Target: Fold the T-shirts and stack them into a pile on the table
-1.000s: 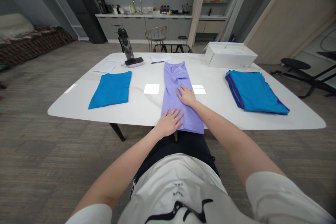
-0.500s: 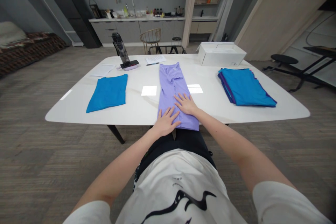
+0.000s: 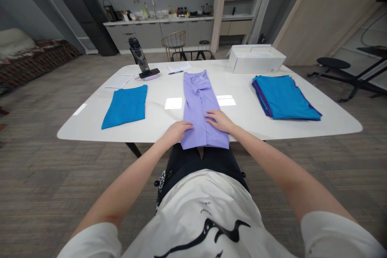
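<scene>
A pair of lavender pants [image 3: 196, 100] lies lengthwise on the white table [image 3: 157, 129], with its near end over the front edge. Some bunched, wrinkled cloth shows toward its far end. At the left side of the cloth, my left hand [image 3: 177, 132] touches the edge with its fingertips; the thumb is mostly hidden. My right hand [image 3: 220, 121] rests on the right side of the pants, fingers spread and palm down. Neither hand lifts the fabric.
A folded blue garment [image 3: 125, 107] lies on the left, and a stack of blue and purple garments [image 3: 284, 97] on the right. Behind are a white box [image 3: 256, 59], a black handheld device [image 3: 140, 58], a pen [image 3: 175, 73] and papers [image 3: 179, 67].
My left hand has slid left and up from the middle of the pants to their left edge. My right hand has shifted slightly right. The cloth between them looks flatter.
</scene>
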Action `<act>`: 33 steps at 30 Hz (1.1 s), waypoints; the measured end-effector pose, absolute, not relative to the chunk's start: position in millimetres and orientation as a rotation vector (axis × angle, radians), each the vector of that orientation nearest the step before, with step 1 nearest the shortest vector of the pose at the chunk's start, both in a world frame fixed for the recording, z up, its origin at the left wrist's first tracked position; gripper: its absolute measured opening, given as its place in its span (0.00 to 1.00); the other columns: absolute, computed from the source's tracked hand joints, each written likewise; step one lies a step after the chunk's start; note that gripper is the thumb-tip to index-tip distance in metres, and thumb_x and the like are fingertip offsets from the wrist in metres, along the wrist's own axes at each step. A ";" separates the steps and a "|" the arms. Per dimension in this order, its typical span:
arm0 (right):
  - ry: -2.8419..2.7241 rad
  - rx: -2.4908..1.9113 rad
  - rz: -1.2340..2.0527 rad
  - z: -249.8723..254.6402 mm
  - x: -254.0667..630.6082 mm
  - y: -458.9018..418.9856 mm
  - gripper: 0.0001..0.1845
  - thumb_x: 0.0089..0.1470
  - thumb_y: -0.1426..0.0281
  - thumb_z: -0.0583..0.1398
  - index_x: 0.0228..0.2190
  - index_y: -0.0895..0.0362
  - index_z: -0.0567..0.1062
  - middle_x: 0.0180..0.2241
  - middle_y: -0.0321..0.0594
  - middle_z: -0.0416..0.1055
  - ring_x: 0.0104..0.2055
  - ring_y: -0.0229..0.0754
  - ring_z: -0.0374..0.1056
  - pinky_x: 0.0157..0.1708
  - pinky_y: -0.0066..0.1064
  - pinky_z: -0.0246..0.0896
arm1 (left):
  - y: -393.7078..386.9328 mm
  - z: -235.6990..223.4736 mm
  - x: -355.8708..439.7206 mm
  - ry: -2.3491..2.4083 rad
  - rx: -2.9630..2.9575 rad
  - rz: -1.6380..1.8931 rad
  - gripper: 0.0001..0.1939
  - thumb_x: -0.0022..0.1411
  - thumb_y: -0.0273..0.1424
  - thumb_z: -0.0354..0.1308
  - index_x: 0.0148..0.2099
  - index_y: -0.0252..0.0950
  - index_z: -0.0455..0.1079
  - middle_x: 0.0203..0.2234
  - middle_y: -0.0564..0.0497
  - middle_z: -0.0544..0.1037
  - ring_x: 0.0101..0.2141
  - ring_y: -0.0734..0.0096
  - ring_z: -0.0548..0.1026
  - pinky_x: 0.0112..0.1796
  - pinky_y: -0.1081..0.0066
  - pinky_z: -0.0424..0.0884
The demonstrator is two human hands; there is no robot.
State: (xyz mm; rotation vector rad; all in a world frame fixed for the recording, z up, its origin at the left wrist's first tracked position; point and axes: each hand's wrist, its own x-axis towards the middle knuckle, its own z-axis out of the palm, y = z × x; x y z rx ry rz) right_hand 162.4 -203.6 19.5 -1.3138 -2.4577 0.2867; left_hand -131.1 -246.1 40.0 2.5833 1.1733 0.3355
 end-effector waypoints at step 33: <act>-2.399 -1.153 1.385 86.8 224.8 -176.4 0.13 0.60 0.59 0.61 0.37 0.56 0.78 0.38 0.42 0.73 0.40 0.44 0.67 0.43 0.34 0.64 | -171.1 85.4 -134.8 0.810 1.835 0.402 0.08 0.60 0.36 0.63 0.40 0.39 0.78 0.38 0.49 0.82 0.41 0.63 0.78 0.45 0.67 0.72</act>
